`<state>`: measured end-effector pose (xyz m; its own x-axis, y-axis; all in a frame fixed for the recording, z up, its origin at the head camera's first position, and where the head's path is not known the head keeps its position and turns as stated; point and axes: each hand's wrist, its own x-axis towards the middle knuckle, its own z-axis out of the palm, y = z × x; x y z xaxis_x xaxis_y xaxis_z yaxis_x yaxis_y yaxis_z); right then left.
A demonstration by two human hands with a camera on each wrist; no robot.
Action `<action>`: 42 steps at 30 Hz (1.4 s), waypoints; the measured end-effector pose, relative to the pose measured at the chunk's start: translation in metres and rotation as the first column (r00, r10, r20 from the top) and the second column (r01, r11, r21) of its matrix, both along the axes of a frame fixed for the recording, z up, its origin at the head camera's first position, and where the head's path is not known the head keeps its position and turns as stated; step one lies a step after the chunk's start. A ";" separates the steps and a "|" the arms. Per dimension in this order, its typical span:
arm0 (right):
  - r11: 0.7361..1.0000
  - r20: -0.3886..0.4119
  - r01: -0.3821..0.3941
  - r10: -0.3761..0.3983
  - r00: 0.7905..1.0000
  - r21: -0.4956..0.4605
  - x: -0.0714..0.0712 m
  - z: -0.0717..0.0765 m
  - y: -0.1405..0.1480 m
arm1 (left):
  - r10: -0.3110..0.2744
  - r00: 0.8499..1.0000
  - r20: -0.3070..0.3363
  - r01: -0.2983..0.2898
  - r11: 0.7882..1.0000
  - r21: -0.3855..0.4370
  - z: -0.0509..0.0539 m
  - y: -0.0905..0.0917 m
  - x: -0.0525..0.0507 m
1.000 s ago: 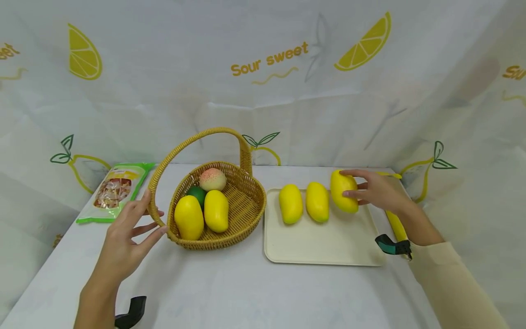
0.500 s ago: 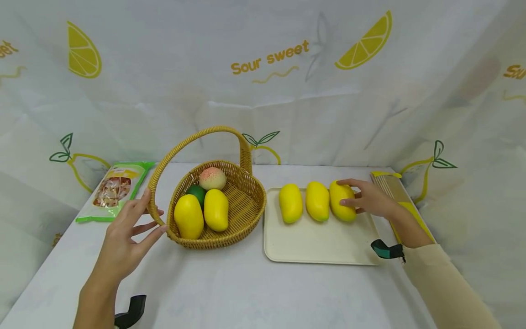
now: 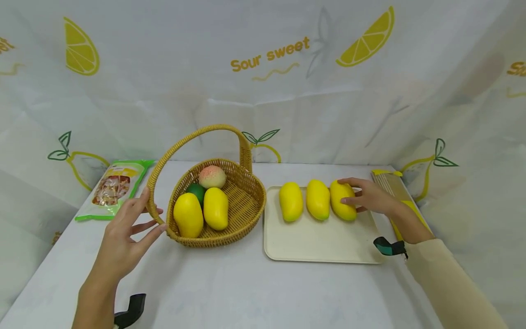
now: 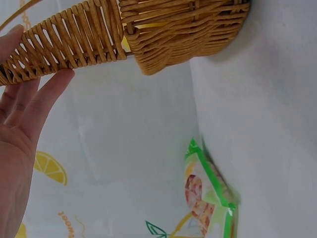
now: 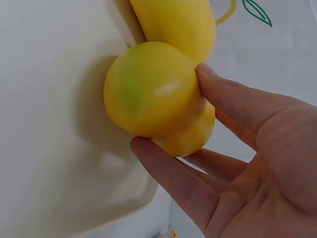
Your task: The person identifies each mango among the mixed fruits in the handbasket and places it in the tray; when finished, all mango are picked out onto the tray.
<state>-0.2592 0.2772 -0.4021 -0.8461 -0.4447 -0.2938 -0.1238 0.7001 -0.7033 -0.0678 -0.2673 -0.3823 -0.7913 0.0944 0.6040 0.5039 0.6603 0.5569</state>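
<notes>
- Yellow mango (image 3: 343, 200), right of centre in the head view, at the tray's upper right; the right hand (image 3: 373, 197) grips it between thumb and fingers, partly spread to its width.
- Left hand (image 3: 123, 244), left of centre, pinches the basket's wicker handle (image 3: 245, 157) between thumb and fingertips.
- The basket (image 3: 242, 201) stands centre-left, holding two mangoes in front, a green fruit (image 3: 196, 193) behind them and a peach (image 3: 212, 177) at the back.
- Two loose mangoes (image 3: 318, 199) lie side by side on the cream tray (image 3: 316, 242), left of the gripped one.
- Green-edged bag (image 3: 113, 189) at left and yellow-ended packet (image 3: 388, 185) at right lie on the white bench (image 3: 246, 288).
</notes>
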 end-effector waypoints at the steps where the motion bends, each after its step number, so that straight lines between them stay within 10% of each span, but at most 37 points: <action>1: 1.000 0.003 0.001 -0.001 1.000 0.001 0.000 0.001 0.000 | -0.003 1.000 -0.003 0.003 1.000 0.004 0.000 0.000 0.000; 27: 0.997 -0.001 -0.009 0.009 1.000 0.077 0.000 0.010 0.001 | -0.005 1.000 -0.003 0.005 1.000 0.004 0.002 0.000 0.000; 42: 0.990 -0.194 0.002 0.026 0.981 0.140 -0.002 0.029 -0.004 | 0.008 1.000 -0.006 -0.008 1.000 0.018 0.000 0.001 0.000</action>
